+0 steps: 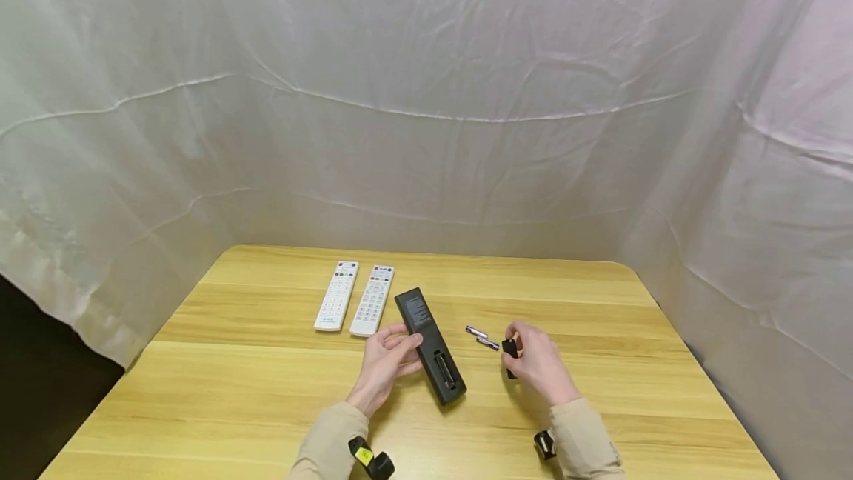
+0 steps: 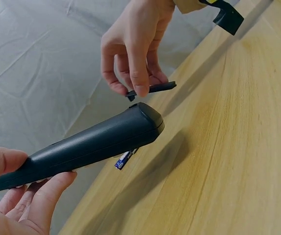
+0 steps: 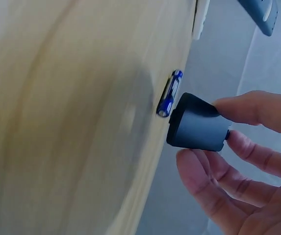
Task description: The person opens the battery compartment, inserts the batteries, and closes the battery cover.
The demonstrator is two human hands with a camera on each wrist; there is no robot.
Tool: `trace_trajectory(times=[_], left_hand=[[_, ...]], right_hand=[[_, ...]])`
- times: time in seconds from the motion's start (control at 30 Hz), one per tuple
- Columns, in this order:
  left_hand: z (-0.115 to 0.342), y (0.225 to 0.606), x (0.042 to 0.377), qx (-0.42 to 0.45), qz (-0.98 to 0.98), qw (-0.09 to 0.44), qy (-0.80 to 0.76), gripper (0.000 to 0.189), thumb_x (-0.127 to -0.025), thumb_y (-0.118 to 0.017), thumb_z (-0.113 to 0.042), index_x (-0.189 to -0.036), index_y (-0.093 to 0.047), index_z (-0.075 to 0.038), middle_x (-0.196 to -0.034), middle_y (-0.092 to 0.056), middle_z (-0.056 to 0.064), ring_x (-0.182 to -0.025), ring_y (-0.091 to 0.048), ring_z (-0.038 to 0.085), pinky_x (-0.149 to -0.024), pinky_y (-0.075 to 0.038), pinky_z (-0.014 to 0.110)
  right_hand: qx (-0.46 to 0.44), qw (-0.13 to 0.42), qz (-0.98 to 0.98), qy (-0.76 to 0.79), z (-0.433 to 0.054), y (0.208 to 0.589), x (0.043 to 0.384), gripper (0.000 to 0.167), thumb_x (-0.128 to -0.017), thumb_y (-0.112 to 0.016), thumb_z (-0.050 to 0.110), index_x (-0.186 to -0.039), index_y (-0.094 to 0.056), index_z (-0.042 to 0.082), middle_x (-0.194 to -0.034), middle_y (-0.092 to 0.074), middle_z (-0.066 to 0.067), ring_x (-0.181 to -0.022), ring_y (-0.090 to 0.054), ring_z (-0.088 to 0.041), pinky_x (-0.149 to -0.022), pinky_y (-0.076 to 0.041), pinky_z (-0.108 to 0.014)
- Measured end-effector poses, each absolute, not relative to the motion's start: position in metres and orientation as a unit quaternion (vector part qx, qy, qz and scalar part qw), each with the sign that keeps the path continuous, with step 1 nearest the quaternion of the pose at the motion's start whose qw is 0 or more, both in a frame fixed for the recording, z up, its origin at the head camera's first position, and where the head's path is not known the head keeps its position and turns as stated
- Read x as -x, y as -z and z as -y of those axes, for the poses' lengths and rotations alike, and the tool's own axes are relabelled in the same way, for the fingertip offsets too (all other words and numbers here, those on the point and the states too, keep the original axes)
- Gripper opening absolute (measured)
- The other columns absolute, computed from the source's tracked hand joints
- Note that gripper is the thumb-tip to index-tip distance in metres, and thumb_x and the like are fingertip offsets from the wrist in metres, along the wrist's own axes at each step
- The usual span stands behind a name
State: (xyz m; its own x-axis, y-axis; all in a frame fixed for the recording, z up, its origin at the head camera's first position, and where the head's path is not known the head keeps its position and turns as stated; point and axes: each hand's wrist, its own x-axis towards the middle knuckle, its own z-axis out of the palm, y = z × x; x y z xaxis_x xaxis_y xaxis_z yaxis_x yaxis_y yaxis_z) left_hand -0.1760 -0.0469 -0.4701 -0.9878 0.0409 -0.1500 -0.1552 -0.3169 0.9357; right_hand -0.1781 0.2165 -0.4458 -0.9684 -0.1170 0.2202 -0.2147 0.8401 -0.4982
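Observation:
My left hand [image 1: 386,365] grips a black remote control [image 1: 429,343] by its long sides, back face up, tilted above the table. Its battery compartment is uncovered at the near end; whether anything lies inside is too small to tell. In my right hand [image 1: 538,361], thumb and fingers pinch a small black battery cover [image 3: 199,125], held apart from the remote. Two blue-and-white batteries [image 1: 488,344] lie close together on the table between the hands. The left wrist view shows the cover [image 2: 152,89] just beyond the remote's thick end [image 2: 140,125].
Two white remotes, one farther left [image 1: 337,296] and one nearer [image 1: 373,301], lie buttons up beyond my left hand. Everything rests on a wooden table [image 1: 233,391]. Pale grey curtains [image 1: 426,169] hang around its back and sides.

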Motion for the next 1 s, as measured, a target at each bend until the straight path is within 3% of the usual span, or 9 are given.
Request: trace_trajectory(times=[0.2, 0.43, 0.7, 1.0], left_hand=[[0.048, 0.471, 0.176, 0.05, -0.584, 0.059, -0.808, 0.048, -0.091, -0.069, -0.007, -0.131, -0.047, 0.008, -0.094, -0.077, 0.005, -0.074, -0.074, 0.014, -0.07, -0.067, 0.03], [0.048, 0.471, 0.175, 0.051, -0.581, 0.062, -0.81, 0.048, -0.091, -0.069, -0.007, -0.132, -0.047, 0.008, -0.094, -0.077, 0.005, -0.074, -0.074, 0.014, -0.071, -0.067, 0.03], [0.047, 0.471, 0.176, 0.051, -0.582, 0.062, -0.809, 0.049, -0.091, -0.069, -0.007, -0.132, -0.047, 0.008, -0.095, -0.077, 0.006, -0.075, -0.074, 0.014, -0.071, -0.067, 0.03], [0.048, 0.471, 0.175, 0.05, -0.58, 0.065, -0.811, 0.049, -0.092, -0.069, -0.006, -0.133, -0.046, 0.008, -0.097, -0.077, 0.007, -0.076, -0.075, 0.015, -0.072, -0.067, 0.03]], right_hand=[[-0.071, 0.061, 0.96, -0.264, -0.226, 0.448, 0.186, 0.027, -0.077, -0.078, 0.002, -0.098, -0.062, 0.004, -0.077, -0.06, -0.007, -0.068, -0.051, -0.018, -0.059, -0.041, -0.027], [-0.057, 0.032, 0.962, -0.264, -0.237, 0.449, 0.197, 0.025, -0.077, -0.076, -0.001, -0.095, -0.06, 0.002, -0.077, -0.066, -0.011, -0.065, -0.057, -0.019, -0.054, -0.051, -0.027], [-0.057, 0.023, 0.972, -0.228, -0.249, 0.449, 0.209, 0.023, -0.073, -0.073, 0.0, -0.09, -0.059, 0.002, -0.077, -0.062, -0.011, -0.066, -0.051, -0.021, -0.054, -0.042, -0.027], [-0.045, 0.001, 0.976, -0.211, -0.256, 0.45, 0.217, 0.017, -0.074, -0.067, 0.0, -0.088, -0.058, 0.004, -0.078, -0.06, -0.011, -0.067, -0.051, -0.023, -0.056, -0.041, -0.028]])
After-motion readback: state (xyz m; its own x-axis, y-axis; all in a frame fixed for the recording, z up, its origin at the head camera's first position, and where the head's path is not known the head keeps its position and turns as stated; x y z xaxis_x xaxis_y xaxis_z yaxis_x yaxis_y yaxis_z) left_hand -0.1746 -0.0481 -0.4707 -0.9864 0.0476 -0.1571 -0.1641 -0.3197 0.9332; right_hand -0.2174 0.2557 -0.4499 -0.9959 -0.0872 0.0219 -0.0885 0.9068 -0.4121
